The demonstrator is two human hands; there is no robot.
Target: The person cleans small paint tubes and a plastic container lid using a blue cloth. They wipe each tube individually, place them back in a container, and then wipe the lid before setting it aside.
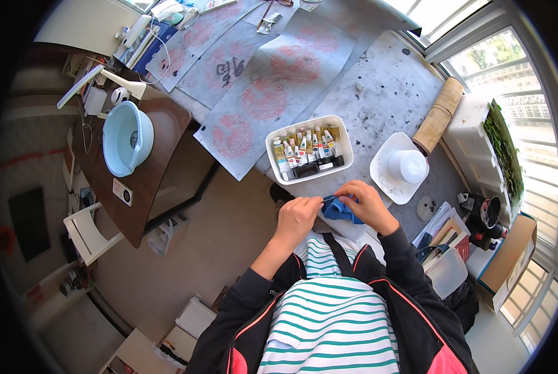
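Observation:
A slender dark blue item [329, 198] spans the gap between my two hands, too small to make out exactly. Its left end is pinched by my left hand [300, 214], and the fingertips of my right hand [364, 201] grip the other end. Just beneath the right fingers is a crumpled blue cloth [340, 211], at the near edge of the table. Beyond my hands stands a white plastic tub [270, 164] holding several paint tubes [302, 148] and dark bottles [305, 170].
Right of the tub, a white cup [407, 166] sits on a square white dish [385, 186]. A bamboo brush roll [440, 114] lies by the window. Calligraphy sheets [265, 93] cover the far table. A light blue basin [141, 135] rests on the brown desk [159, 135] at left.

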